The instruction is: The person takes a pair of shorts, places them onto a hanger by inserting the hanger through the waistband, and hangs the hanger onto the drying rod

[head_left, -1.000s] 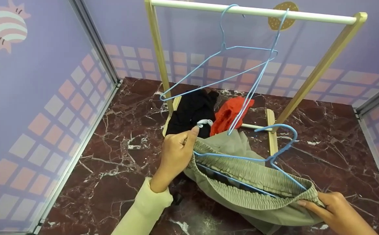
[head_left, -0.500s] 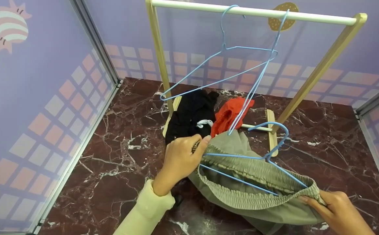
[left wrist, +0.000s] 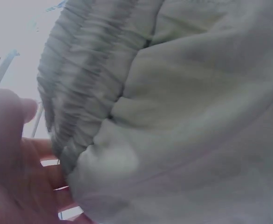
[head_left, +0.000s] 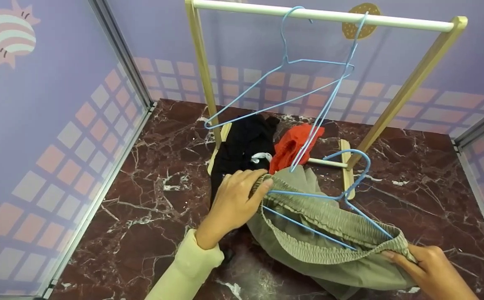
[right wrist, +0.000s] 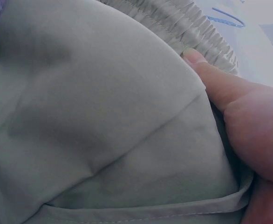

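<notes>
Garment (head_left: pixel 308 254) with a hanger (head_left: pixel 344 198) inside its waistband (left wrist: pixel 90 65)

Lilac walls (head_left: pixel 50 96) printed with pink and white squares surround a dark red, white-veined surface (head_left: pixel 150 233). A rack (head_left: pixel 329 16) with a white rail and wooden posts stands toward the rear wall. In front of it, the grey-green garment is spread at its gathered waistband, which forms an oval opening. Three blue hangers appear: one (head_left: pixel 285 61) hangs broadside from the rail, a second (head_left: pixel 342 77) hangs nearly edge-on, and the third lies within the opening, its hook projecting above with the tip toward the left. Beneath the rack, a crumpled black garment (head_left: pixel 242 146) lies beside a smaller red garment (head_left: pixel 292 143). The left hand (head_left: pixel 235 198), below a pale sleeve (head_left: pixel 183 266), grips one end of the waistband; contact with the hanger cannot be determined. The right hand (head_left: pixel 431 264) pinches the opposite end, thumb on the front. A white strip (head_left: pixel 262 156) rests on the black garment.
</notes>
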### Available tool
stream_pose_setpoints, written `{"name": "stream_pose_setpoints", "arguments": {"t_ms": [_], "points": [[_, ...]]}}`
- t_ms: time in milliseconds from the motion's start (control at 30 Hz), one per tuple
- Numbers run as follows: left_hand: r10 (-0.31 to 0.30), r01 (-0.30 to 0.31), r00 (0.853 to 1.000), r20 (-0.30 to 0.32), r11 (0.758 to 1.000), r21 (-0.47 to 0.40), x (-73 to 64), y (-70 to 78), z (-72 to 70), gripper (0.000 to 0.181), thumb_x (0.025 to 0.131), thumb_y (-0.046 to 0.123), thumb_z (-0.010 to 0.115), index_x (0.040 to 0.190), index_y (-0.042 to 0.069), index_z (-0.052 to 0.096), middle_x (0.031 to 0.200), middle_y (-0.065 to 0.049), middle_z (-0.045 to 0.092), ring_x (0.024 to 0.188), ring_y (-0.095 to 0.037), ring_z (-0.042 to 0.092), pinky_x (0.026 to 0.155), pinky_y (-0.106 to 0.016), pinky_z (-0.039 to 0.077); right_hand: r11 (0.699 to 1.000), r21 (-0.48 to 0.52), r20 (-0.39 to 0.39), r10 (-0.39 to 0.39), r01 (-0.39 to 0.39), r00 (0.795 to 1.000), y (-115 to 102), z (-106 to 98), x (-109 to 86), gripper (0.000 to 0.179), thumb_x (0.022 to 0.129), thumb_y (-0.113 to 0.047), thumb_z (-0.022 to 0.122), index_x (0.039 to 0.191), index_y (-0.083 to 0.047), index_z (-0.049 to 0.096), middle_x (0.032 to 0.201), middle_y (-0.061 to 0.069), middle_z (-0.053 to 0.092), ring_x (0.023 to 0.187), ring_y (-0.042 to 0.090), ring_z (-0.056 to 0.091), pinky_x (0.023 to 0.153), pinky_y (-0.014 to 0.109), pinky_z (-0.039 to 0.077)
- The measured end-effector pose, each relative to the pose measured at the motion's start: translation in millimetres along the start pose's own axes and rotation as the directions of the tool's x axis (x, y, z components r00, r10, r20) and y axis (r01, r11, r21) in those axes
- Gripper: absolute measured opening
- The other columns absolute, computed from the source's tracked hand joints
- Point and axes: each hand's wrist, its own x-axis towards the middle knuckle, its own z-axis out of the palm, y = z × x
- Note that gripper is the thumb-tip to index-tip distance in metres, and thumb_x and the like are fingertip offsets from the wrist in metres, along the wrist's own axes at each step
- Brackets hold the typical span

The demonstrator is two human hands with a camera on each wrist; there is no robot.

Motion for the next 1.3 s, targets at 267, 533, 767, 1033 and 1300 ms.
{"name": "stream_pose_setpoints", "arguments": {"t_ms": [267,533,767,1033,1300], "points": [[0.037,-0.036,0.994,0.099,0.999,-0.017,-0.6,-3.8,4.4,0.047,0.105,0.038,0.036,0.146,0.016,0.043,0.142,-0.003,0.053,0.130,-0.023,0.049,0.100,-0.048,0.040,0.988,0.011,0.038,0.153,-0.154,0.987,5.7,-0.2,-3.5,0.029,0.083,0.004,0.069,0.070,-0.022,0.065,0.053,-0.022,0.040,0.046,-0.008,0.035,0.048,0.015,0.032],[0.069,-0.062,0.977,0.204,0.997,-0.043,0.6,-6.4,9.7,0.052,0.105,0.037,0.036,0.152,0.016,0.030,0.156,-0.004,0.035,0.142,-0.025,0.034,0.107,-0.052,0.034,0.970,0.007,0.072,0.242,-0.243,0.968,12.8,-1.8,-6.6,0.028,0.087,0.000,0.066,0.068,-0.020,0.063,0.052,-0.017,0.042,0.044,-0.003,0.038,0.048,0.018,0.032],[0.045,-0.027,0.962,0.270,0.997,-0.069,1.7,-7.5,15.3,0.056,0.105,0.040,0.034,0.155,0.018,0.021,0.162,-0.002,0.019,0.148,-0.028,0.022,0.110,-0.058,0.030,0.948,-0.017,0.103,0.318,-0.318,0.943,18.9,-5.9,-10.1,0.026,0.091,-0.004,0.063,0.069,-0.017,0.064,0.053,-0.014,0.048,0.045,0.000,0.044,0.048,0.019,0.036],[0.007,0.021,0.948,0.318,0.996,-0.085,1.7,-16.4,25.9,0.060,0.104,0.043,0.035,0.155,0.017,0.017,0.163,-0.004,0.011,0.150,-0.029,0.016,0.110,-0.062,0.027,0.914,-0.064,0.091,0.404,-0.400,0.910,17.3,-9.1,-13.2,0.028,0.094,-0.012,0.062,0.066,-0.014,0.061,0.051,-0.012,0.043,0.044,0.002,0.041,0.049,0.021,0.037],[-0.072,0.110,0.942,0.327,0.989,-0.099,0.6,-29.2,32.7,0.060,0.103,0.045,0.037,0.155,0.021,0.019,0.163,-0.003,0.012,0.150,-0.028,0.015,0.110,-0.066,0.022,0.845,-0.144,0.088,0.530,-0.515,0.844,18.5,-15.7,-14.4,0.031,0.097,-0.022,0.059,0.070,-0.007,0.059,0.049,-0.006,0.047,0.043,0.006,0.044,0.051,0.022,0.039]]}}
